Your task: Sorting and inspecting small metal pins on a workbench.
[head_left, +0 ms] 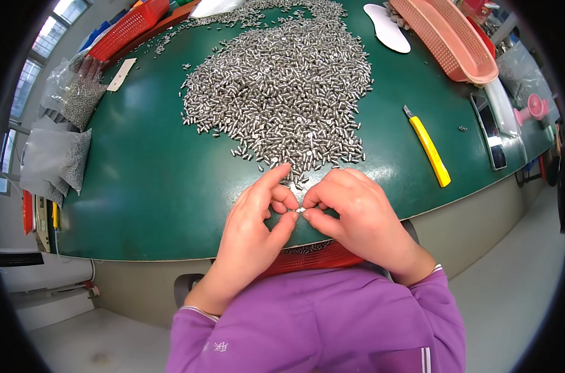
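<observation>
A large heap of small silver metal parts (282, 93), each a short pointed cylinder, spreads over the green table (133, 186) in front of me. At the heap's near tip, my left hand (254, 214) and my right hand (357, 205) meet, fingertips almost touching. Between them sits a tiny silver metal part (300, 210), pinched by the thumb and fingers of both hands. My left index finger is raised towards the heap. The fingers partly hide the small part, so its exact shape does not show.
A yellow utility knife (430, 149) and a phone (490, 132) lie to the right. Pink plastic baskets (447, 37) stand far right, a red basket (128, 28) far left. Bags of metal parts (57, 155) line the left edge. Below the table edge, a red basket (313, 258) rests near my lap.
</observation>
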Motion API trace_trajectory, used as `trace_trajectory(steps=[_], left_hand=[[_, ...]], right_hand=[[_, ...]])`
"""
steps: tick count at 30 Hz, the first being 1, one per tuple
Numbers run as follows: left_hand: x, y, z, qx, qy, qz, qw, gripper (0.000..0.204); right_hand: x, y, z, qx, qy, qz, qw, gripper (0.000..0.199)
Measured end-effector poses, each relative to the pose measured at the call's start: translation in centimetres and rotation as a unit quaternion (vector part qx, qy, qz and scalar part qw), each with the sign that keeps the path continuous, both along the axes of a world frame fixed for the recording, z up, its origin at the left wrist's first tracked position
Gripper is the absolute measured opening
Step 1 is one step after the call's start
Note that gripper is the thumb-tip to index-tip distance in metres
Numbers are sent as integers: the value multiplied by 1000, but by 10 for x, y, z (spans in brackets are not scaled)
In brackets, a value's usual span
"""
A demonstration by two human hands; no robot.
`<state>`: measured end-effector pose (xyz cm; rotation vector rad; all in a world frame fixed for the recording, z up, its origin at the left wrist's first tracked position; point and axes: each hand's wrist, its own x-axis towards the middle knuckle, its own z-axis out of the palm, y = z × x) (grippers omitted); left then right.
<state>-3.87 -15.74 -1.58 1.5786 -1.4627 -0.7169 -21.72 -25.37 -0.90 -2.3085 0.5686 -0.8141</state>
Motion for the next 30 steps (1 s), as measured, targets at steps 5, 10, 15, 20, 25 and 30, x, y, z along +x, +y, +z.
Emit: trace_trajectory(steps=[5, 10, 15, 20, 25, 30], left_hand=[[1, 1, 0, -17, -8, -1, 1000, 65], [3, 2, 2, -33, -18, -7, 999, 68], [5, 4, -2, -46, -17, -16, 999, 68], [8, 10, 7, -25, -44, -81, 995, 66], [13, 23, 27, 37, -11, -149, 988, 74], [9, -1, 11, -104, -129, -1, 986, 72]], right_hand=[[0, 0, -3, 3, 2, 4, 1000, 17], [-2, -1, -1, 28, -2, 14, 1000, 18], [2, 5, -3, 12, 8, 3, 1000, 19], [-7, 6, 1, 0, 38, 44, 998, 19], [-19, 5, 15, 46, 58, 136, 988, 22], [2, -2, 2, -12, 5, -8, 1000, 22]])
